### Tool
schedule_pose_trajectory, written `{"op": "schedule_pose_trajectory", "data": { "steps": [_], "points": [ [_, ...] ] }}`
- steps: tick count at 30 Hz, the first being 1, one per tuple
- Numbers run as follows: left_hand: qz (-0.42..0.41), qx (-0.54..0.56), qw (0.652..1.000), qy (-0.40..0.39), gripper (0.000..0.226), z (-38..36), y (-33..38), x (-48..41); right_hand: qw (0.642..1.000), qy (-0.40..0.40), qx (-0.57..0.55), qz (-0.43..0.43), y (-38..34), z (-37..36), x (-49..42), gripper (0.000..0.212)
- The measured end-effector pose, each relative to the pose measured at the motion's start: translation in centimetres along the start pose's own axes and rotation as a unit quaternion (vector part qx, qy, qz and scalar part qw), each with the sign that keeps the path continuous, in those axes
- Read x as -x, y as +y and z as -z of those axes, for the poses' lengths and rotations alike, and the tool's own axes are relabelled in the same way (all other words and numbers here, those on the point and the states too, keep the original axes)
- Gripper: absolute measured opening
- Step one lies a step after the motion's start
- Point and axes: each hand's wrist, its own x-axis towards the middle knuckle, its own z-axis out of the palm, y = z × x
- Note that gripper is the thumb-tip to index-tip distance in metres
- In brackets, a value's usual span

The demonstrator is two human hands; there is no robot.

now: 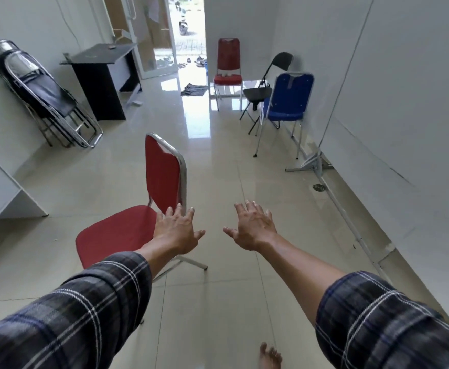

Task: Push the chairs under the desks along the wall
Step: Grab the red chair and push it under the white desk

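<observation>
Nearest red chair lies at ten o'clock of the hands, left hand closer.

Left hand and right hand hover with fingers spread, gripping nothing; red chair faces the white worktop at nine o'clock, not yet tucked under.

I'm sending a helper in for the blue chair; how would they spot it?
Follow the right-hand wall toward the open doorway. Three chairs cluster there; the blue chair is the nearest, padded, beside a black folding chair and a red chair.
</observation>
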Motion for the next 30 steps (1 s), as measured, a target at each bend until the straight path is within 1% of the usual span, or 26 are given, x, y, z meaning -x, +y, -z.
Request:
{"op": "schedule_pose_trajectory", "data": {
  "steps": [3,6,12,15,19,24,27,30],
  "points": [
    [0.048,0.025,0.998,-0.017,0.078,0.5,0.7,-4.7,0.999,-0.019,0.011,0.040,1.9,1.9,-6.4,0.079],
    [0.096,0.051,0.994,-0.016,0.078,1.4,1.5,-9.6,0.995,-0.028,0.043,0.085,3.5,4.2,-13.6,0.077],
    [0.169,0.077,0.983,0.011,0.080,3.1,0.1,-19.5,0.984,-0.040,0.064,0.160,2.8,5.9,-26.7,0.078],
    [0.226,0.099,0.969,0.024,0.087,3.1,-2.5,-26.1,0.975,-0.049,0.070,0.205,0.9,5.5,-34.6,0.079],
    [0.275,0.128,0.952,0.044,0.092,2.8,-5.4,-32.6,0.964,-0.060,0.089,0.242,-1.7,5.1,-42.9,0.083],
    [0.332,0.167,0.929,0.006,0.095,2.6,-9.1,-38.1,0.943,-0.090,0.095,0.307,-6.7,4.7,-51.2,0.083],
    [0.365,0.177,0.914,-0.022,0.100,2.9,-10.5,-39.0,0.923,-0.109,0.094,0.356,-9.8,4.0,-53.9,0.088],
    [0.374,0.205,0.902,-0.064,0.110,3.3,-11.6,-39.3,0.896,-0.125,0.091,0.415,-12.8,3.3,-55.8,0.093]
  ]
}}
